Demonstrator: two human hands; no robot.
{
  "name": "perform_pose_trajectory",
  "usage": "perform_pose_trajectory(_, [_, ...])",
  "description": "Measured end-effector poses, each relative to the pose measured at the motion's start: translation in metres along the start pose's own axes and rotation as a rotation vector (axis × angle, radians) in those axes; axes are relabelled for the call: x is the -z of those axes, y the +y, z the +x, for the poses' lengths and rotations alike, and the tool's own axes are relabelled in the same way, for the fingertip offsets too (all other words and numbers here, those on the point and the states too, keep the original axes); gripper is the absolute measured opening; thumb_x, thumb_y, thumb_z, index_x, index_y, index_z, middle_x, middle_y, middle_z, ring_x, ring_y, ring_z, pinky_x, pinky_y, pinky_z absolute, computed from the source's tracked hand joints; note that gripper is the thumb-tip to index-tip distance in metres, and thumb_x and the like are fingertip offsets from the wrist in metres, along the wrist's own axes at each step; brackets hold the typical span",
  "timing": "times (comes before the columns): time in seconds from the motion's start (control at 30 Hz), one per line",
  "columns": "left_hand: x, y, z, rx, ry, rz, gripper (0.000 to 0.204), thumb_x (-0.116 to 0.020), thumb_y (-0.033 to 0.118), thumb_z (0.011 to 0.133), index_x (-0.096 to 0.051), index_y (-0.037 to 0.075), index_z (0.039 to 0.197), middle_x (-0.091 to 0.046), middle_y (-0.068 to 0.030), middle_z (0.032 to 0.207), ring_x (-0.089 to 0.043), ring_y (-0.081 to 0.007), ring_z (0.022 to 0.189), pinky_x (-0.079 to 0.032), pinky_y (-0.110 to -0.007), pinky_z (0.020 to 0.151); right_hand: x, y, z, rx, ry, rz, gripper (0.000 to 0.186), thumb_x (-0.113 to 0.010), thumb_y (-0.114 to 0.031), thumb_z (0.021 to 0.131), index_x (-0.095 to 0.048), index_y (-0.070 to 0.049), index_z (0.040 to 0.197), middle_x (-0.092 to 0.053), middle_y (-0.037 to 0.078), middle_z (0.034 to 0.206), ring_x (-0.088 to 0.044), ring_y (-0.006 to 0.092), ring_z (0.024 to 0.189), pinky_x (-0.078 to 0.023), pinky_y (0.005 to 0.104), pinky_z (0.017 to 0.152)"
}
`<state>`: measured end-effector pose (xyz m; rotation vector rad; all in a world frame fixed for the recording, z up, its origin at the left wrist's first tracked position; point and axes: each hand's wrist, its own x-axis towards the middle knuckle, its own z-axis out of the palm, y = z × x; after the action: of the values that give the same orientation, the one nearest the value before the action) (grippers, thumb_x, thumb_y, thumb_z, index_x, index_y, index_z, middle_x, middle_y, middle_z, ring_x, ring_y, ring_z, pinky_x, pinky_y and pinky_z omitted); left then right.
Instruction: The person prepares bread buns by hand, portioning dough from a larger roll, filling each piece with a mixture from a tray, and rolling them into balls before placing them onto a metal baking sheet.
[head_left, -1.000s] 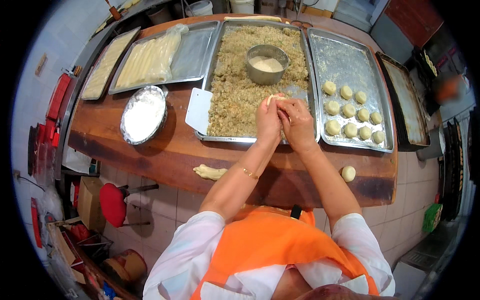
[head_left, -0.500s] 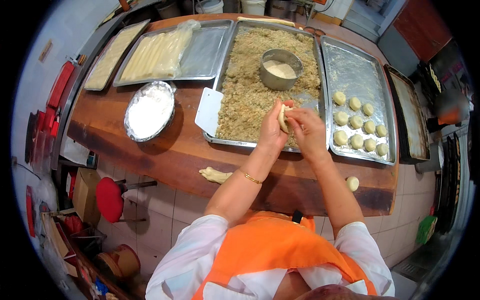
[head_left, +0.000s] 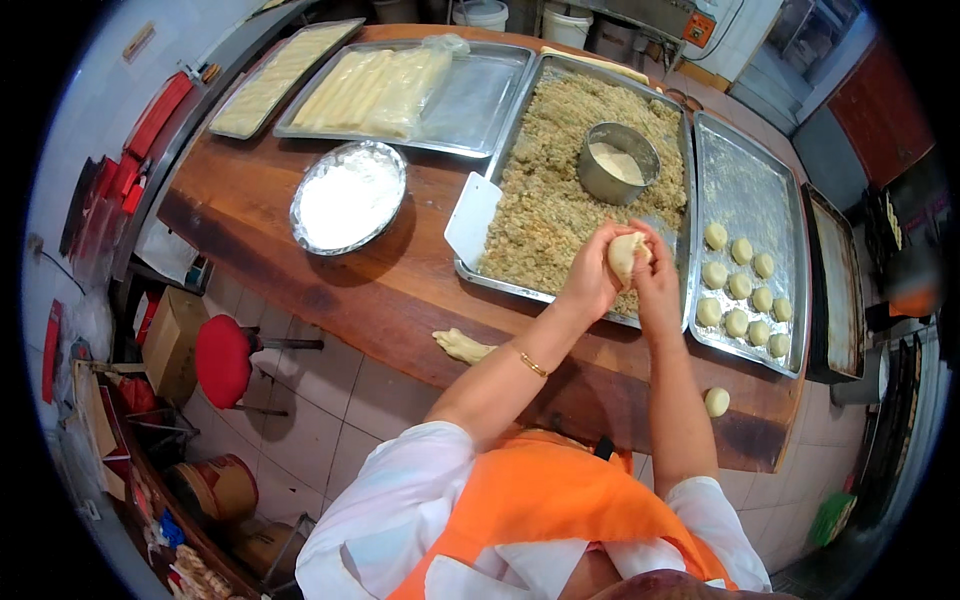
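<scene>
Between my two hands is a pale piece of dough [head_left: 626, 256], rounded on the near side. My left hand [head_left: 592, 278] cups it from the left, fingers curled around it. From the right, my right hand [head_left: 656, 268] pinches its edge. Both are above the near right part of a metal tray of crumbly brown filling [head_left: 545, 195]. In that filling stands a round metal tin [head_left: 612, 186] with pale crumbs inside. At the tray's left edge rests a white flat scraper [head_left: 472, 222]. A single dough ball [head_left: 716, 402] lies on the table right of my right forearm.
Several dough balls sit on a floured tray [head_left: 745, 170] at the right. A foil-lined bowl of white flour [head_left: 348, 198] is left of the filling. Dough strips under plastic [head_left: 375, 90] lie on a tray behind it. A loose dough scrap [head_left: 463, 346] is by the wooden table's [head_left: 330, 310] front edge.
My head view has shifted, so the table appears farther right and turned. The dough in my hands now shows a rounder, fuller side, and my right fingers have moved around its edge.
</scene>
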<state>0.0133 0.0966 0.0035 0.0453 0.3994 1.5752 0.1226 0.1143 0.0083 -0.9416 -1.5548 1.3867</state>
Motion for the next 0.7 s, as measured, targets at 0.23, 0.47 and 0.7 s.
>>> perform_pose_trajectory(0.23, [0.024,-0.004,-0.001,-0.182,-0.099,0.186,0.021,-0.059,0.027,0.102,-0.060,0.008,0.094,-0.061,-0.0022,0.089,-0.061,-0.0109,0.078,-0.054,-0.026,0.067,-0.018,-0.003,-0.010,0.116,-0.096,-0.196,0.057,-0.053,-0.013,0.096,-0.040,-0.008,0.151,-0.048,0.012,0.147,-0.051,0.0207,0.128,-0.044,0.0304,0.098])
perform_pose_trajectory(0.47, [0.003,0.011,-0.018,-0.020,-0.259,0.167,0.028,-0.052,0.035,0.105,-0.059,0.007,0.103,-0.061,-0.0034,0.090,-0.060,-0.0109,0.082,-0.053,-0.025,0.065,-0.012,-0.022,-0.009,-0.072,-0.008,0.308,0.062,-0.051,-0.005,0.088,-0.043,-0.007,0.149,-0.052,0.013,0.142,-0.058,0.0202,0.117,-0.049,0.0314,0.094])
perform_pose_trajectory(0.7, [0.025,0.004,-0.033,-0.058,-0.204,0.334,0.030,-0.055,0.043,0.103,-0.060,0.013,0.101,-0.058,0.0042,0.077,-0.050,-0.0030,0.050,-0.032,-0.018,0.034,-0.020,-0.027,-0.026,-0.044,-0.197,-0.011,0.066,-0.056,-0.010,0.083,-0.043,-0.012,0.148,-0.052,0.009,0.138,-0.057,0.0168,0.112,-0.049,0.0289,0.088])
